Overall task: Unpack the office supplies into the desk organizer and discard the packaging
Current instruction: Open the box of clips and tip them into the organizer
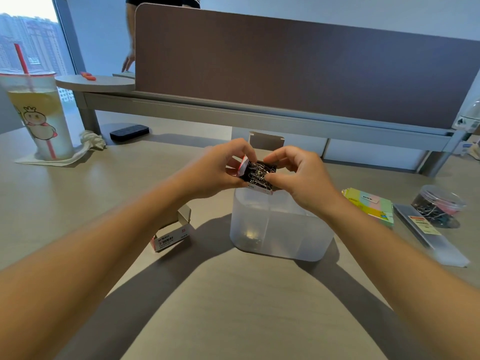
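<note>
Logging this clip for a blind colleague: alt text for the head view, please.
Both hands, left hand and right hand, hold an open box of paper clips above a translucent desk organizer. An emptied box lies to its left; sticky notes to its right.

Small open paper clip box [259,175], red/white, full of silver clips, is held tilted just above the rear of the frosted translucent desk organizer [280,229], which stands upright w/ inner dividers. A 2nd open red/white box [172,235] lies left of organizer; sticky note pack [371,206], clear tub of binder clips [439,205] and flat frosted case [428,235] lie to the right.
</note>
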The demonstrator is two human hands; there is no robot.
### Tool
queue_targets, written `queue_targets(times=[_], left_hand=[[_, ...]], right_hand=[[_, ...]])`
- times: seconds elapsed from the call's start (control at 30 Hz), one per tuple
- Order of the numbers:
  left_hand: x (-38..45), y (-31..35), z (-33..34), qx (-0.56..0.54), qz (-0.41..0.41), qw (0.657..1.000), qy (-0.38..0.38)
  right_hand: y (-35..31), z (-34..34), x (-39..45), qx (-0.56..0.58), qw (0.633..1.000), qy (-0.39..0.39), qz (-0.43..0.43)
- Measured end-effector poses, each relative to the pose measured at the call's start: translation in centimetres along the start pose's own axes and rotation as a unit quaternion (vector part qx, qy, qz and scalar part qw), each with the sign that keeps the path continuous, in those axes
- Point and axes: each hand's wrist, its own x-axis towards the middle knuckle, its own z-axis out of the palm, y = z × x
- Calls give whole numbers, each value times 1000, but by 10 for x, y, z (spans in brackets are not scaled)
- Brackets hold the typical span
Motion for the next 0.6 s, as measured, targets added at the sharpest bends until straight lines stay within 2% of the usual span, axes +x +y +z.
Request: queue_targets(times=[0.27, 0.6], left_hand=[[-7, -4, -1, 38, 0, 999, 24], [-10, -4, 2, -21, -7, 999, 41]], right_hand=[[-2, 5, -8, -90, 995, 22, -45], [0, 6, -13, -171, 982, 22, -84]])
